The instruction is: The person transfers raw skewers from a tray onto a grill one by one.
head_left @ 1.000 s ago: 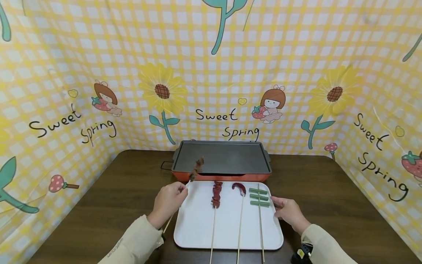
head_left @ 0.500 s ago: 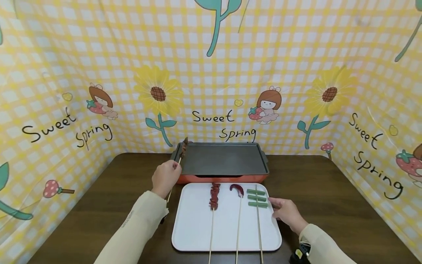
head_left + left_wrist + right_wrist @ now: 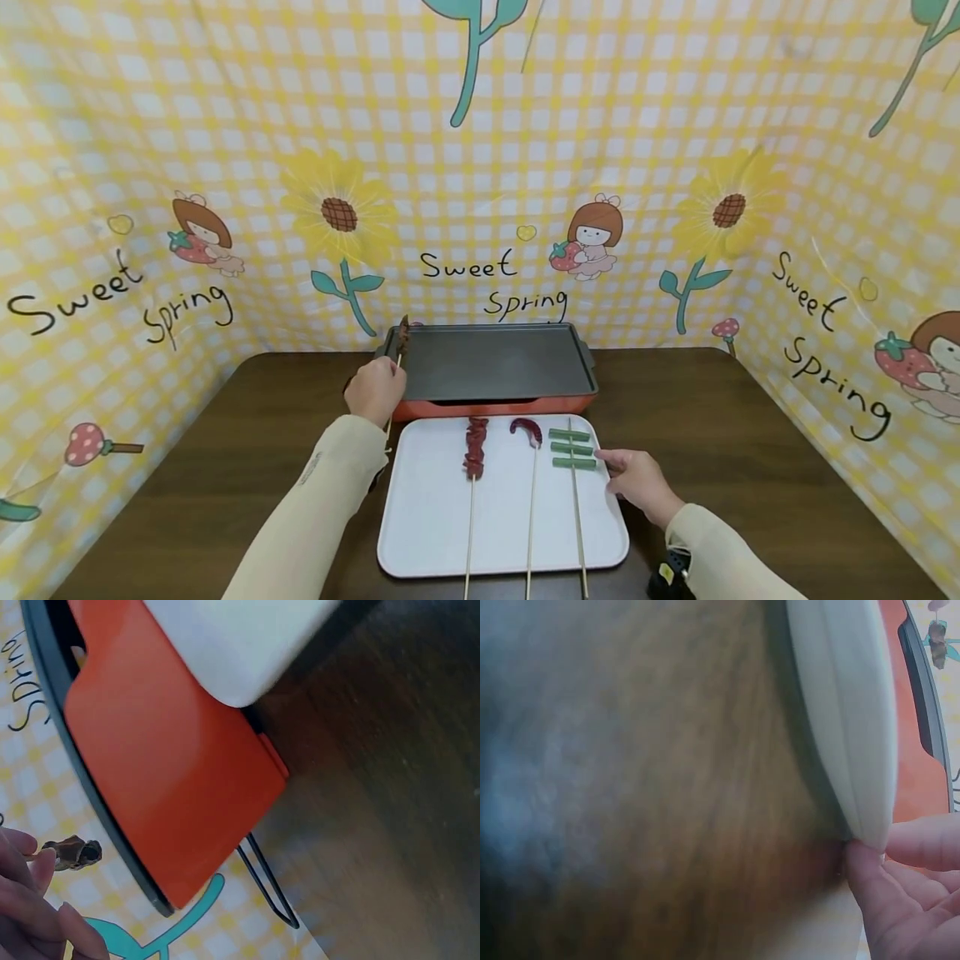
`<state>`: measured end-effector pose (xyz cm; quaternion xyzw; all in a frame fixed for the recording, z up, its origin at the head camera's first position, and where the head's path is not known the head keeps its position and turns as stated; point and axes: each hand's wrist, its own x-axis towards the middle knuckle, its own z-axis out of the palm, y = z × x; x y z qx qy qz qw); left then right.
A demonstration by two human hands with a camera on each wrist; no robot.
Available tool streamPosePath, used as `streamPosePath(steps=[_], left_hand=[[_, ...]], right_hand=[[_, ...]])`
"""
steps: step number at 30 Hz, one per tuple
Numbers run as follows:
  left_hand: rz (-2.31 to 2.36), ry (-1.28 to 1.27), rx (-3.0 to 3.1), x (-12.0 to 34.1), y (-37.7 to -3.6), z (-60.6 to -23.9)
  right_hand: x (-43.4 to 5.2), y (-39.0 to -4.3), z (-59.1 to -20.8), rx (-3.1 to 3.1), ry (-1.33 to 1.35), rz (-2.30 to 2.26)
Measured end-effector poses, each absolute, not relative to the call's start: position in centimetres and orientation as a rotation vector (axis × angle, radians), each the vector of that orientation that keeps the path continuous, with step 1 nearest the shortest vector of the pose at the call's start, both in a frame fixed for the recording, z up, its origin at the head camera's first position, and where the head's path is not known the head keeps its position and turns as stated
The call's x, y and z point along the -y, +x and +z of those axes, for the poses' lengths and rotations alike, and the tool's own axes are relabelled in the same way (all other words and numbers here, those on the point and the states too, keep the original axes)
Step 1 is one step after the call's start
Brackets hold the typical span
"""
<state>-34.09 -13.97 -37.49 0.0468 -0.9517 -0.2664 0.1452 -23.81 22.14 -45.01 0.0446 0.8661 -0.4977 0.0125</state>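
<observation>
"So, what does the head view hold?"

"A dark, flat griddle with a red base, on a wooden bench. At the griddle's near left corner, a person's left hand pinches the stick of a brown meat skewer, its food end raised against the griddle's left end. Just in front of the griddle, a white tray bears three more: a skewer of red pieces, a curled dark-red skewer and a green skewer. Front right of the griddle, the right hand is at the tray's side."

"And the left wrist view?"

"Curled fingers grip the stick. The brown meat is apart from the griddle's rim, with patterned cloth behind."

"The right wrist view?"

"Thumb and finger pinch the tray's rim, in front of the griddle. Beyond, the meat hangs clear of the griddle."

"Which step is this?"

"Probably placing the brown skewer on the griddle, not yet done. The next move seems to call for lowering it flat at the griddle's left end, leaving room rightward, with the tray held steady."
</observation>
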Motion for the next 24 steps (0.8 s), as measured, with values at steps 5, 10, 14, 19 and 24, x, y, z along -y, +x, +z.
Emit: streamPosePath(steps=[5,10,14,19,24], left_hand=[[-0.759,0.196,2.795,13.9,-34.7,-37.7],[-0.647,0.229,2.841,14.2,-35.4,-38.4],[-0.582,0.231,2.887,14.2,-36.0,-38.5],[-0.58,0.248,2.946,14.0,-36.5,-38.5],[-0.577,0.249,2.97,14.0,-36.9,-38.7]], right_hand=[[-22.3,-23.8,-44.9,-2.691,0.164,-1.551],[-22.3,-23.7,-44.8,-2.713,0.143,-1.513],[-22.2,-23.8,-44.6,-2.73,0.135,-1.494],[-22.2,-23.9,-44.6,-2.706,0.162,-1.496],[-22.3,-23.9,-44.6,-2.74,0.159,-1.459]])
